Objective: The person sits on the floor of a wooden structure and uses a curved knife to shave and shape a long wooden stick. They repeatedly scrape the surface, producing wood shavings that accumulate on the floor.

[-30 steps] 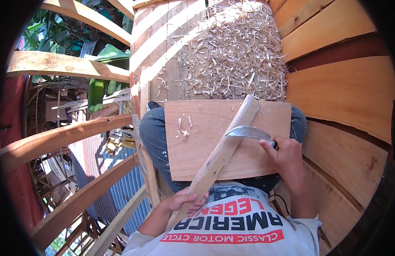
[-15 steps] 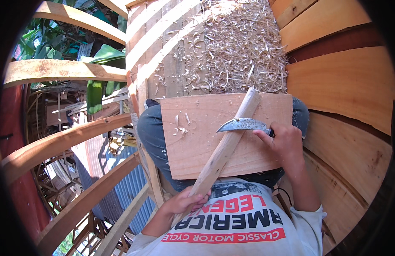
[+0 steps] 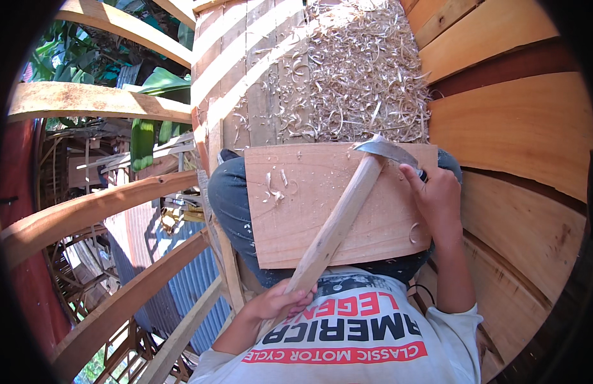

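A pale wooden stick [image 3: 338, 224] lies slantwise over a flat wooden board [image 3: 290, 224] on my lap. My left hand [image 3: 285, 301] is wrapped round the stick's near end, close to my shirt. In my right hand [image 3: 435, 198] is a knife [image 3: 387, 151] with a curved metal blade, its dark handle mostly hidden by my fingers. The blade lies across the stick near its far end, pointing left. A few curled shavings [image 3: 274, 192] lie on the board's left part, and one thin curl lies near its right edge.
Beyond the board, a thick layer of wood shavings [image 3: 367, 77] covers the plank floor [image 3: 261, 83]. Orange-brown plank walls [image 3: 511, 118] rise on the right. Wooden rails [image 3: 104, 198] stand on the left, with corrugated sheets [image 3: 194, 281] and green leaves [image 3: 162, 83] beyond.
The knife has moved away from me along the stick, from its middle to near its far end. A curl now shows at the board's right. My left hand keeps its place.
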Motion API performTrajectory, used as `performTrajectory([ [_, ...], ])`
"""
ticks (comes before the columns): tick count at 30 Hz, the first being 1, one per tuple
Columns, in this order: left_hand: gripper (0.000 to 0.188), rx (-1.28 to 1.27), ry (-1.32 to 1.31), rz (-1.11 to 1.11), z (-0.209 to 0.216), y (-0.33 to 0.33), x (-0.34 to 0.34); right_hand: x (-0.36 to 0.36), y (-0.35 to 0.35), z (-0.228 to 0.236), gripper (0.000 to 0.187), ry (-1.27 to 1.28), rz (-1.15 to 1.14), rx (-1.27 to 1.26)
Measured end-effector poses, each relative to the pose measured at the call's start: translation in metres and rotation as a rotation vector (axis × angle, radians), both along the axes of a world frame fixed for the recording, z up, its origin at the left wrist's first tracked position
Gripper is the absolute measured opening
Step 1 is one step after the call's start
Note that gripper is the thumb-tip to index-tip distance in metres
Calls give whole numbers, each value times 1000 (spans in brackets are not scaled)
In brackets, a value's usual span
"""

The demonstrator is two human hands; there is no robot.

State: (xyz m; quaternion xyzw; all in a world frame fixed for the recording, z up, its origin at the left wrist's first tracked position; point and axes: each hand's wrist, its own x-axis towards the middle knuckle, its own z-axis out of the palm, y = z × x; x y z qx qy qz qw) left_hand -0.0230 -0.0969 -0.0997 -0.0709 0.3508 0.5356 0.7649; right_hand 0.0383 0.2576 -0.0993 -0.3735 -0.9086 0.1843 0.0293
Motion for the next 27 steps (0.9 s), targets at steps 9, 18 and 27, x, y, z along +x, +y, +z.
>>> performTrajectory([
  [9, 31, -17, 99, 20, 7, -4, 2, 16, -35, 29, 61, -123, 182, -226],
  [18, 45, -126, 215, -80, 20, 6, 0, 20, -54, 17, 64, -76, 358, -102],
  [27, 28, -114, 294, -70, 24, 9, 0, 15, -42, 11, 64, -60, 361, -27],
])
